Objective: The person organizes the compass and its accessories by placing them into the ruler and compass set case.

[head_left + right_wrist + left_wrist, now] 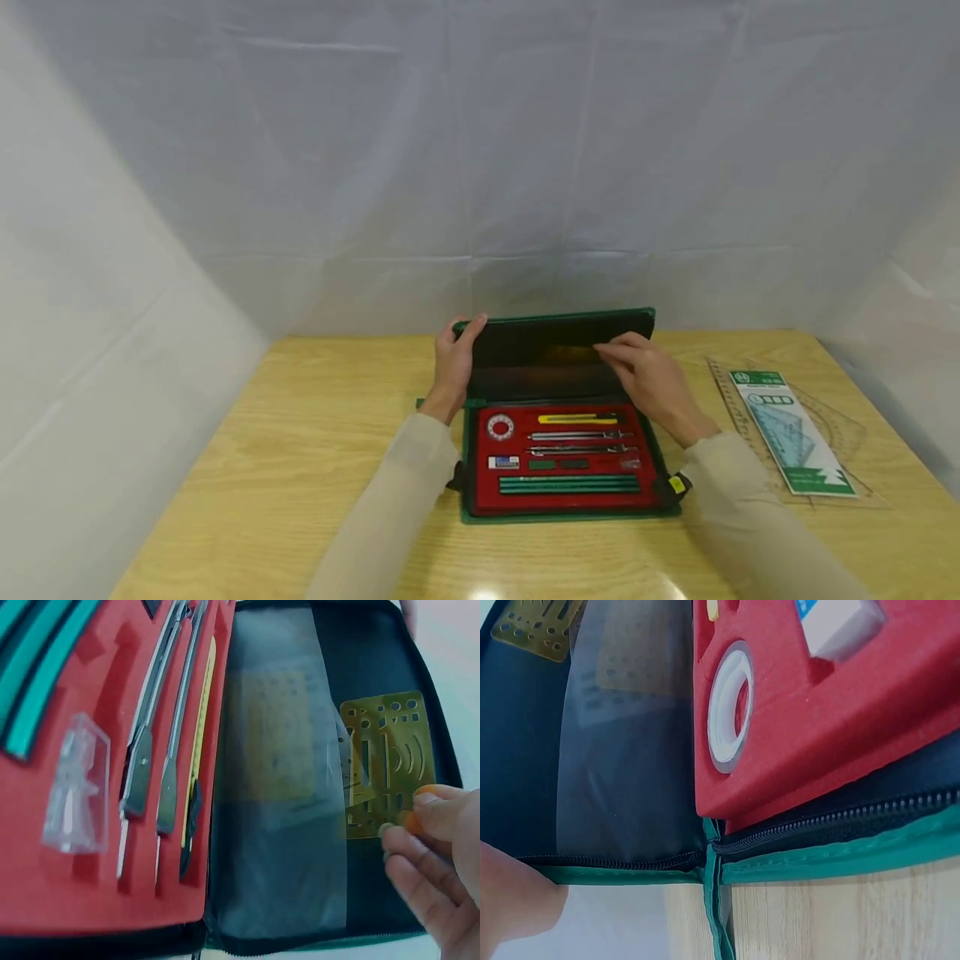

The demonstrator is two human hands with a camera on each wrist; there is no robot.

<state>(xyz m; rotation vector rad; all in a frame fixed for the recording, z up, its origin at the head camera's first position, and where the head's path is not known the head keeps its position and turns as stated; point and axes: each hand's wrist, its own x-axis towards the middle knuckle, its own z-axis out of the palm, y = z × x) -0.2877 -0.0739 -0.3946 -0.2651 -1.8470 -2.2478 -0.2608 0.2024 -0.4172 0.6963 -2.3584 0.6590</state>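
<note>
Currently in the right hand (652, 375): thin gold-coloured perforated template (386, 735); thumb and fingers together, pinching its corner.
Template, place: against the black inner face of the lid (517, 342), along the free edge of the clear plastic pocket (277, 862).
Left hand (453, 367): clamped on the lid's upper-left corner, thumb on the inner side.
Case: green-edged black zip case (570, 519), open, lid raised; lies between the table's left and right edges, nearer the right.
Insert: red moulded tray (570, 505), filling the case's base.
Tray, far-left corner: flat white ring (724, 709).
Tray, far edge: yellow slim cutter (577, 419), above two silver metal compasses (577, 436).
Tray, left edge: white-and-blue block eraser (503, 462).
Tray, right edge: small clear plastic box (79, 787).
Tray, near edge: dark-green pencils (570, 484), side by side.
Table, right edge: green-and-white printed packet (795, 433) on clear plastic drawing rulers (729, 398).
Support: light wood-grain table (322, 467).
</note>
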